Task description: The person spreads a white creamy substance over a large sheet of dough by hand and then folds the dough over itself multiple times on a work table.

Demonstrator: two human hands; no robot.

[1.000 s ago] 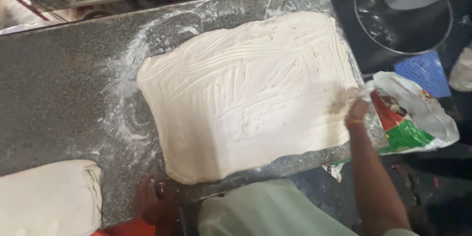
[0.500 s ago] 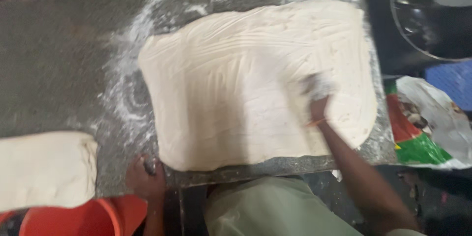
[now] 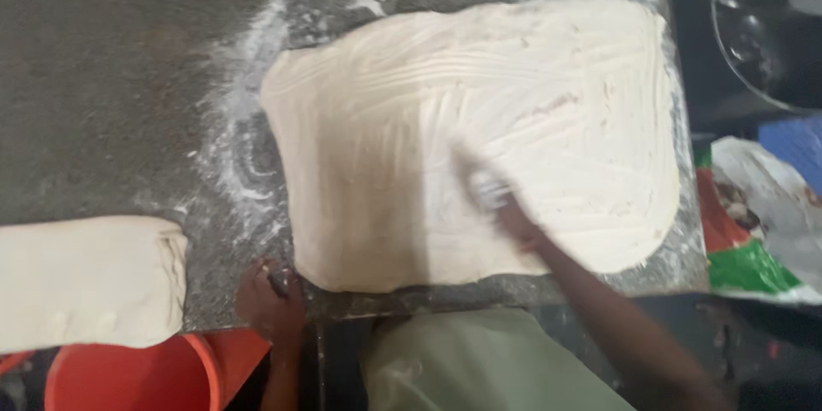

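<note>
The big sheet of dough (image 3: 479,137) lies flat across the middle and right of the grey stone bench (image 3: 111,94), and it fills nearly the whole depth of the slab. Its long axis runs left to right, with the far-right corner close to the bench's right edge and the near edge almost at the bench's front lip. The surface is streaked with curved finger tracks, so some pale coating looks smeared over it.

The right hand (image 3: 497,197) is down on the sheet, a little right of its centre, palm to the dough and coated white. It is blurred, so I cannot tell how far the fingers are spread, but it seems to be holding nothing. Pressing flat like that suits spreading across the surface.

The left hand (image 3: 272,295) sits at the bench's front edge, just beside the sheet's near-left corner, fingers curled over the lip, gripping only the bench, likely as a brace.

Flour dust (image 3: 240,163) rings the sheet's left side. A second folded block of dough (image 3: 86,278) rests well apart at the near left, above an orange bucket (image 3: 128,377). A crumpled bag (image 3: 762,231) lies off the right end.
</note>
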